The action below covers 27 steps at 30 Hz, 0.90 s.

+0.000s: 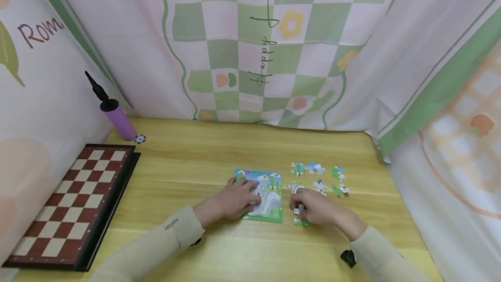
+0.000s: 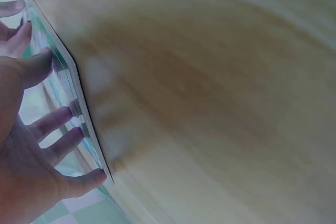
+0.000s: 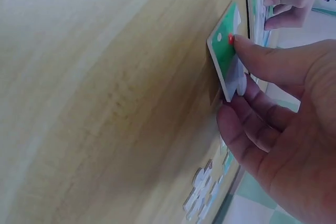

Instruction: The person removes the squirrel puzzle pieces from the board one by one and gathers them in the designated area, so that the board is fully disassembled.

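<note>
A square picture puzzle board (image 1: 269, 199) with a pale grey animal, blue sky and green border lies on the table. My left hand (image 1: 239, 198) rests on its left part, fingers spread; in the left wrist view the fingertips (image 2: 90, 178) touch its face. To the right of the board, my right hand (image 1: 318, 207) pinches a puzzle piece (image 3: 224, 48) between thumb and fingers. That piece is green with a red spot and stands tilted up from the wood. Loose puzzle pieces (image 1: 315, 168) lie just beyond this hand, partly hidden by it.
A red-and-cream chessboard (image 1: 70, 203) lies along the table's left side. Behind it stands a purple hand pump (image 1: 120, 121) with a black nozzle, beside a small poker chip (image 1: 140, 139). Printed curtains (image 1: 258, 55) hang around the wooden table (image 1: 188, 151).
</note>
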### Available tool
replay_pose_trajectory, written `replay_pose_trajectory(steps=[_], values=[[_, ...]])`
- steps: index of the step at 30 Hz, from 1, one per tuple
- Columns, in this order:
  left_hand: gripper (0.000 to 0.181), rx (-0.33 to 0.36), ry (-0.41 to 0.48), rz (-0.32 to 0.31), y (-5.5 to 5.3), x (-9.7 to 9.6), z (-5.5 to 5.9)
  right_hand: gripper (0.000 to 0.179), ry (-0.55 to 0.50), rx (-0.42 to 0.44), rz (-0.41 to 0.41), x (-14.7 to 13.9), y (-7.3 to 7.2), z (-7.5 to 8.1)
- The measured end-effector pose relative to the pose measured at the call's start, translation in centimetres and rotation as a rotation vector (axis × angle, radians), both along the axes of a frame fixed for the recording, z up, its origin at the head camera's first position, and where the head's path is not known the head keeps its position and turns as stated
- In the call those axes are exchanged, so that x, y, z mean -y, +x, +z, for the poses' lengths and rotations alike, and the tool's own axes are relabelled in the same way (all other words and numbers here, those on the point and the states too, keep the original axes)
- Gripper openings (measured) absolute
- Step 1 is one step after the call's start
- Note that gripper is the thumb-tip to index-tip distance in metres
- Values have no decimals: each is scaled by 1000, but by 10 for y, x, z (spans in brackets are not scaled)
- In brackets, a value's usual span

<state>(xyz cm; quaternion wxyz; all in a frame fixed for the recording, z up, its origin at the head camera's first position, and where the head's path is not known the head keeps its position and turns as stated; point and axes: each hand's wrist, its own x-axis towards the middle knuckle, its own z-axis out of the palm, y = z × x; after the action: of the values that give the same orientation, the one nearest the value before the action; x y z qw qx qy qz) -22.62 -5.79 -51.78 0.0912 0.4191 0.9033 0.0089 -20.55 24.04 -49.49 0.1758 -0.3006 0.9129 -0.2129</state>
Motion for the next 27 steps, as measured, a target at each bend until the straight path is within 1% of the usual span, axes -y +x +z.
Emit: replay_pose_trajectory(steps=[8, 14, 18, 20, 23, 25, 27], values=[[23, -7, 28, -7, 1, 1, 0, 28, 70, -100, -33, 3, 6, 1], [24, 1, 27, -7, 1, 2, 2, 30, 96, -152, -7, 8, 8, -2], [27, 30, 30, -6, 0, 3, 5, 32, 113, -183, -8, 13, 9, 0], [31, 53, 38, -3, -1, 3, 6, 34, 108, -195, -19, 17, 9, 2], [35, 73, 41, 1, -3, 4, 7, 37, 69, -213, -22, 28, 7, 4], [38, 74, 42, -1, -5, 4, 7, 34, 39, -217, -7, 36, 4, 5], [40, 66, 49, -4, -7, 4, 6, 33, 14, -223, 26, 44, 2, 5]])
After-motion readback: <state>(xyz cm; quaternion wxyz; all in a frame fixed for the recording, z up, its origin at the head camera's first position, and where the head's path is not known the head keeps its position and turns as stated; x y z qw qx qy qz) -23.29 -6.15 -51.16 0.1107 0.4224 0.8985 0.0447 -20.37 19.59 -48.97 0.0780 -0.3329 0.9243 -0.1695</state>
